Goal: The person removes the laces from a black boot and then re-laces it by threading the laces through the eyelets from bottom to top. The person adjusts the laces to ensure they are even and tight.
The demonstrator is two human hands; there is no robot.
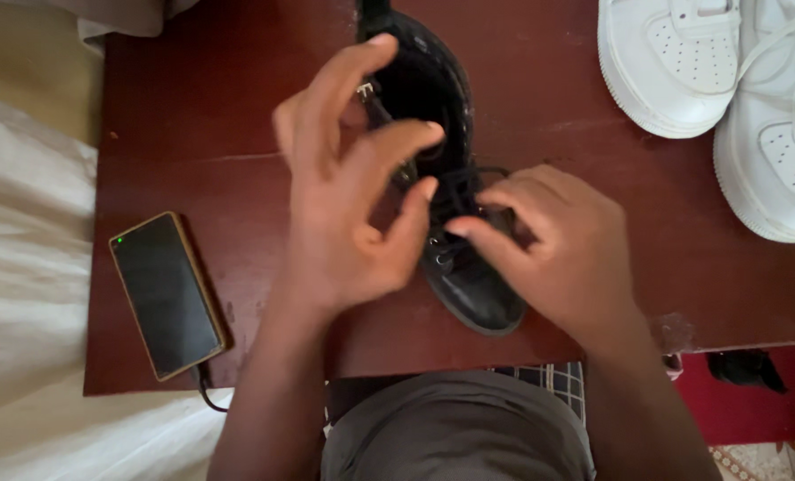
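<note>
On the dark red surface (pixel 192 116) a black boot (pixel 469 285) lies on its side, toe toward the person, its opening turned away. A phone (pixel 166 294) with a cable attached rests at the left edge, and two white sneakers (pixel 736 89) stand at the far right, well apart from the boot.

The lacing appears to be in hand, and it is best done with the boot kept steady while the black lace (pixel 455 191) is drawn evenly through the eyelets, so that no slack is left.

The left hand (pixel 353 196) is spread wide above the boot's shaft, fingers curled, nothing clearly gripped. The right hand (pixel 549 240) is pinched narrow on the lace, just over the boot's eyelet rows.
</note>
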